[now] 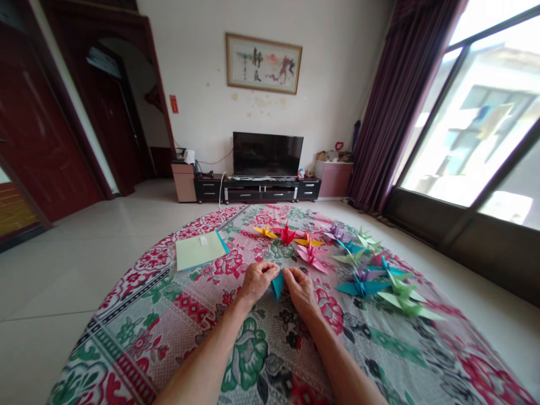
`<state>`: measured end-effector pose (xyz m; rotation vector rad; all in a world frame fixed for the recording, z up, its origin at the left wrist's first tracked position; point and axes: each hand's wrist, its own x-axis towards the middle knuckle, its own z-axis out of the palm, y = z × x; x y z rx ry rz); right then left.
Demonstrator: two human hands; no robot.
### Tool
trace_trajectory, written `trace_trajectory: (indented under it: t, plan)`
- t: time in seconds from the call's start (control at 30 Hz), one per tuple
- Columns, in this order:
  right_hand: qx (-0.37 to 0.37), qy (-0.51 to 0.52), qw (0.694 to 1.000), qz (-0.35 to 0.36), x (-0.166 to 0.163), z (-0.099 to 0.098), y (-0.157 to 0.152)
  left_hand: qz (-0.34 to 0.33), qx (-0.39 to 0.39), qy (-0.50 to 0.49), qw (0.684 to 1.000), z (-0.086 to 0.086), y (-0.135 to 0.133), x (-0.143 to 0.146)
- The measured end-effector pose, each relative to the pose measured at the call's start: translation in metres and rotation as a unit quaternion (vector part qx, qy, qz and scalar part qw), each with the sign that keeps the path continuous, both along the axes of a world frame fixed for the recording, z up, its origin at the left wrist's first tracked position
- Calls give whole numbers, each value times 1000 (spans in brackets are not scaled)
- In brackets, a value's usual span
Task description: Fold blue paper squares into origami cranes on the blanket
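So, far left there's a dark red door [54, 124], then the round counter [169, 332] with a flowery cloth [143, 315] over it. On its left side sits a pale green sheet [196, 256] with blue paper peeking out from under it and a little white scrap [203, 241] on top. Next is the left hand [258, 279], fingers and thumb pinched tight on a small blue paper piece [277, 286], held up mid-counter between the hands. Yellow crane [266, 232] just past that, TV [268, 154] way at the far wall. A red crane [287, 234] comes next, then the right hand [300, 287], pinched shut on the blue piece's other side. Farther right: an orange crane [309, 241], a pink crane [311, 256], and a crowd of purple, blue and green cranes [361, 287]. Purple curtain [390, 107] and bright window [476, 124] finish off the right.
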<state>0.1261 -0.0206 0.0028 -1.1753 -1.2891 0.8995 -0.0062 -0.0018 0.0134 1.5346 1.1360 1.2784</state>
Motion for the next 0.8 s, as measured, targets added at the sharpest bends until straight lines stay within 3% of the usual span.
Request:
trace_trajectory:
  t: [0.2, 0.3, 0.43, 0.57, 0.7, 0.8]
  plan:
    - [-42, 112, 992, -44, 1, 1, 1, 70, 17, -45, 996, 0, 6, -4]
    - [-69, 136, 988, -15, 2, 0, 1, 52, 16, -69, 996, -2, 7, -4]
    - [-83, 149, 984, 48, 2, 2, 0, 29, 116, -23, 993, 0, 2, -2]
    - [-81, 159, 982, 63, 5, 5, -1, -5, 191, 60, 980, 5, -5, 0]
    - [-76, 164, 982, 60, 6, 5, -1, -15, 212, 87, 973, 8, -9, 2]
    - [-72, 175, 981, 42, 4, 4, -1, -6, 178, 36, 983, 6, -7, 1]
